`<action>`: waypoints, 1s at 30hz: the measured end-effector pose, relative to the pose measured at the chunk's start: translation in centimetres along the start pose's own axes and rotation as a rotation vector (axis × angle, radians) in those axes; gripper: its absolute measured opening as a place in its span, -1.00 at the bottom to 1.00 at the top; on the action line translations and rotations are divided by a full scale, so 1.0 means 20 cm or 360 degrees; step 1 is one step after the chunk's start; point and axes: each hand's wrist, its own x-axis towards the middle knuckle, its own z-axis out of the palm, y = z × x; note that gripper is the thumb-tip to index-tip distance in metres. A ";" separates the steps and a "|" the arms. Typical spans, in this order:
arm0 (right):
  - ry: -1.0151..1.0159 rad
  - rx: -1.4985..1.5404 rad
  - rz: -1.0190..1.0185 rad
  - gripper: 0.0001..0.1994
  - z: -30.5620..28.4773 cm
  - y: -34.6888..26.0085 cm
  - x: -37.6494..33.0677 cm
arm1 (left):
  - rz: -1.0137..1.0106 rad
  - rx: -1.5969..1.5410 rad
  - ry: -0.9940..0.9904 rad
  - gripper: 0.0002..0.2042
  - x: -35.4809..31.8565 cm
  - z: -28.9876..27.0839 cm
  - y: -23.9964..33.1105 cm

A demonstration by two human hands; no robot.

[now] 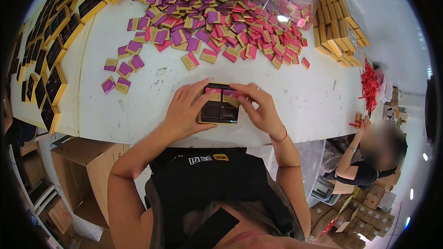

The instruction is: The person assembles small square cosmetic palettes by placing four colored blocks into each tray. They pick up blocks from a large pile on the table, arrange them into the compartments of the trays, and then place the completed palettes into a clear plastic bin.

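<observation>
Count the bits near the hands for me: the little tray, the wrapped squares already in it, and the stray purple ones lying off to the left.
Dark plastic tray with a gold rim: 1
Pink-and-gold foil-wrapped squares in the tray: 2
Purple-and-gold foil-wrapped squares lying apart on the left: 7
Total: 10
</observation>
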 end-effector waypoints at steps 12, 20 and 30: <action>0.0134 -0.0904 -0.0548 -0.72 0.08 0.07 -0.12 | -0.0047 0.0006 -0.0001 -0.08 0.01 0.00 0.00; -0.0260 -0.1051 -0.0980 -0.68 0.01 0.07 -0.11 | -0.0076 0.0022 -0.0018 -0.13 0.01 0.01 0.00; 0.0582 -0.0976 -0.1061 -0.75 -0.01 0.28 0.94 | -0.0019 -0.0014 -0.0026 -0.11 0.03 -0.01 -0.02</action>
